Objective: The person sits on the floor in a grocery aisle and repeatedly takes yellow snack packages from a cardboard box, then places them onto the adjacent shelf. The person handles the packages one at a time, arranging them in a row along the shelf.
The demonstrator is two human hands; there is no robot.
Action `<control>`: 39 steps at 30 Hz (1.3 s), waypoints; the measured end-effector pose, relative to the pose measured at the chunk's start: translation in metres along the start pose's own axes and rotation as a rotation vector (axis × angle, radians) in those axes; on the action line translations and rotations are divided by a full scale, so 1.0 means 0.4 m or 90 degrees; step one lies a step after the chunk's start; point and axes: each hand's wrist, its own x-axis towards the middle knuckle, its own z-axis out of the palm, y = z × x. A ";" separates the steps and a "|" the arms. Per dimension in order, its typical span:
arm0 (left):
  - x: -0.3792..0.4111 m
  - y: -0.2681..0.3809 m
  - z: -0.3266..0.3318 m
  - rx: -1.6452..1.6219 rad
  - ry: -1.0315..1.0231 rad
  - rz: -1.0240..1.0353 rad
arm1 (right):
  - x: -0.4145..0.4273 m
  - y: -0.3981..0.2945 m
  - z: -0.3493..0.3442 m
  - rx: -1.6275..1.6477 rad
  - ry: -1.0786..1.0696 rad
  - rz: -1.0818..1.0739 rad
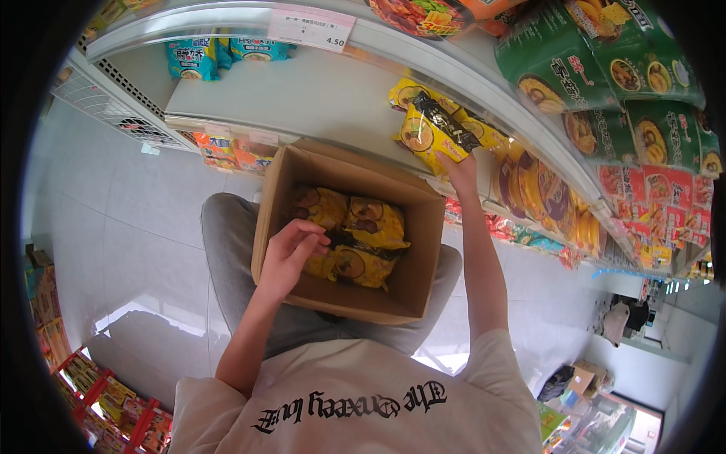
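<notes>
My right hand grips the lower edge of a yellow and black instant-noodle packet at the shelf. Other yellow packets stand right behind and beside it. An open cardboard box rests on my lap, tilted, with several similar yellow packets at its bottom. Over the box's left side, my left hand hangs with its fingers loosely bent and nothing visible in them. Its fingertips are close above the packets; whether they touch one is unclear.
The white shelf board carries blue noodle packets at its far left and round noodle bowls to the right. A curved shelf edge with a price tag overhangs it. Green multipacks sit above right. Red racks stand lower left.
</notes>
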 end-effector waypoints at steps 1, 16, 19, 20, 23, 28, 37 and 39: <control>0.000 0.001 0.000 -0.001 0.000 -0.007 | 0.012 0.003 -0.003 -0.032 -0.003 -0.004; 0.003 0.002 -0.002 0.011 -0.005 -0.013 | 0.154 0.082 -0.020 -0.194 -0.009 0.059; 0.001 0.003 -0.001 0.014 -0.001 -0.016 | 0.159 0.090 -0.011 -0.144 0.012 0.051; 0.001 0.003 0.000 0.011 -0.002 -0.022 | 0.161 0.093 -0.007 -0.139 0.015 0.049; 0.002 0.003 0.002 0.003 -0.009 -0.009 | 0.165 0.107 0.011 -0.128 0.042 0.086; 0.003 0.004 0.001 0.013 -0.003 -0.017 | 0.179 0.126 0.032 -0.079 0.071 0.103; 0.004 -0.001 0.001 0.015 0.000 -0.014 | 0.135 0.081 0.047 -0.005 0.090 0.126; 0.003 -0.003 0.000 0.013 0.001 -0.012 | 0.121 0.070 0.052 0.017 0.073 0.092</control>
